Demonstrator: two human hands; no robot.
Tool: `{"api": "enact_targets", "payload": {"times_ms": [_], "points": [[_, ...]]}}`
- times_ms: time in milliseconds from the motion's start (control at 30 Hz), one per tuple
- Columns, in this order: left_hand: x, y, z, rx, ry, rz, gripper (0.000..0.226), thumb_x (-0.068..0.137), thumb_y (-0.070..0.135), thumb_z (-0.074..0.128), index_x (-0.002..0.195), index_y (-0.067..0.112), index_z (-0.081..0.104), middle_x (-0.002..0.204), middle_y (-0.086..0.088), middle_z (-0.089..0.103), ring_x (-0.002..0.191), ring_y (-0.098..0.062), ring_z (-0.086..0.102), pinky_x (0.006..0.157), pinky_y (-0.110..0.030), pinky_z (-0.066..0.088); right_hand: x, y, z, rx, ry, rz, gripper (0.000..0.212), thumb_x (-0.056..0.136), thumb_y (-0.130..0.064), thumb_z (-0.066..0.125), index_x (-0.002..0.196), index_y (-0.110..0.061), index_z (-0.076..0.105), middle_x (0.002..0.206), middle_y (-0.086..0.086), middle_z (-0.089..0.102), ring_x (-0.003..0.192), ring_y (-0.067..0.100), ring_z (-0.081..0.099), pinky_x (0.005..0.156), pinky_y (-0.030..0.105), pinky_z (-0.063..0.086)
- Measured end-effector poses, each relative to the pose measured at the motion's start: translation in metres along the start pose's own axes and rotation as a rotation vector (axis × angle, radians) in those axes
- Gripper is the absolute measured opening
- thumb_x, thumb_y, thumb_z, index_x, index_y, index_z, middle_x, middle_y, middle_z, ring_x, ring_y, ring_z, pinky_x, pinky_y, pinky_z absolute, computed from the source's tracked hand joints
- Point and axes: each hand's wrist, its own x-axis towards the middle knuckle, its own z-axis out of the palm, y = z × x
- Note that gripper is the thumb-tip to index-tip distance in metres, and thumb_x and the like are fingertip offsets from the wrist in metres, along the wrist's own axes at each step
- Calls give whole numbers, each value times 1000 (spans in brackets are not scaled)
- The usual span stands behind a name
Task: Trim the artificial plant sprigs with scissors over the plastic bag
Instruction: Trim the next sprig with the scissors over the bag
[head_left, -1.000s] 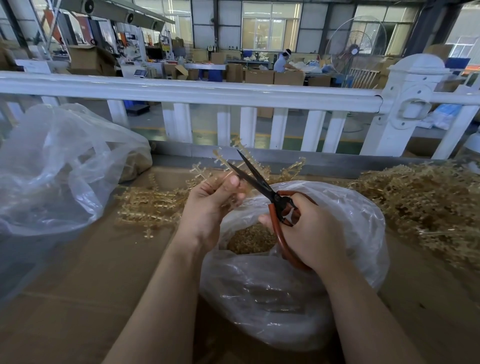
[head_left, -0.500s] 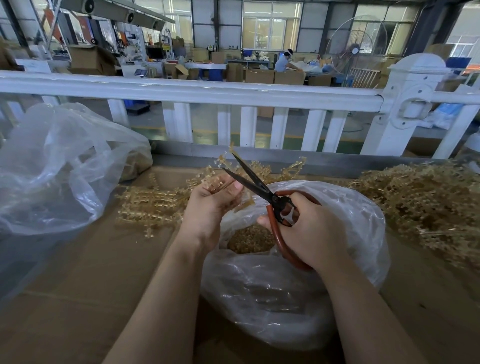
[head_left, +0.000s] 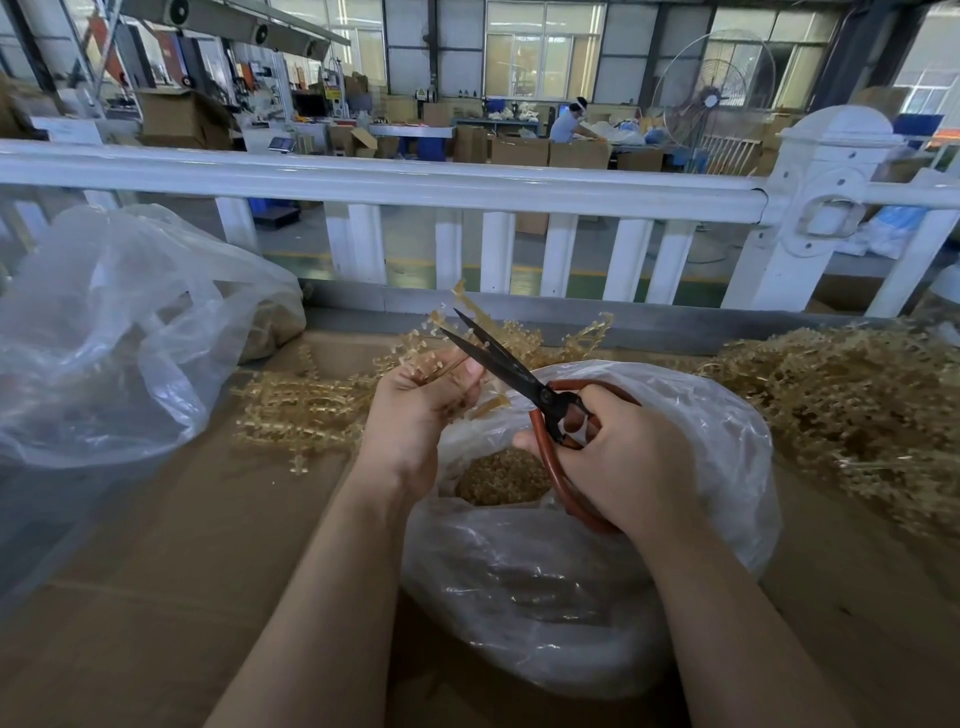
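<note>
Scissors (head_left: 524, 385) with red-brown loop handles sat in the right hand (head_left: 618, 457), whose fingers curled through and round the loops; the black blades stood slightly parted, tips pointing up and away past the left thumb. Left hand (head_left: 415, 410) pinched a tan artificial sprig (head_left: 447, 332) between thumb and curled fingers, its stem reaching above the fingertips and between the blades. Below both sets of fingers lay the open clear plastic bag (head_left: 717, 441) holding tan trimmings (head_left: 501, 478). More sprigs (head_left: 301, 405) lay left of the left fingers, and a big heap (head_left: 857, 405) lay right of the right hand, on brown cardboard (head_left: 182, 545)
</note>
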Motion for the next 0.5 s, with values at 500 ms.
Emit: {"api": "enact_targets", "payload": {"times_ms": [500], "points": [[0, 0, 0, 8, -16, 7, 13, 74, 14, 72, 86, 10, 68, 82, -5, 60, 73, -14, 53, 78, -25, 50, 1, 1, 3, 21, 27, -12, 83, 65, -99, 28, 74, -24, 61, 63, -13, 60, 57, 6, 58, 57, 27, 54]]}}
